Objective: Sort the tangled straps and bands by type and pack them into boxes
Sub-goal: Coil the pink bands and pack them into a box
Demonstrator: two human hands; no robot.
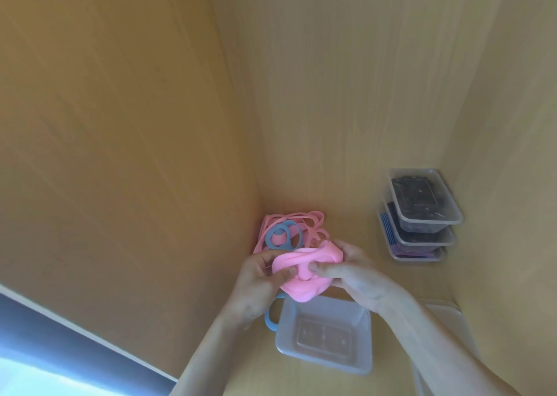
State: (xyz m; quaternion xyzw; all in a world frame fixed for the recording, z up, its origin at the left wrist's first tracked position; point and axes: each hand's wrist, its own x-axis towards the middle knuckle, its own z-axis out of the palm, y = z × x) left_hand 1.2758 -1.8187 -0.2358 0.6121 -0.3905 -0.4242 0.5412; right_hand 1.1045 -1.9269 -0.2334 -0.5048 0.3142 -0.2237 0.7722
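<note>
both grips, left hand point(259, 278) and right hand point(346, 275), clutch the pink band point(298, 270) between them

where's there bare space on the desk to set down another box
The widest bare patch of desk lies between the pile of bands in the corner and the stack of boxes. Nearer you it is crowded: the left hand and right hand hold a pink band by the empty box, with a blue loop beside it.

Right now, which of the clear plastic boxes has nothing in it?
The lone box nearest the camera, just below the bunched pink band: its bare bottom shows. The three stacked boxes at right all hold straps or bands.
</note>
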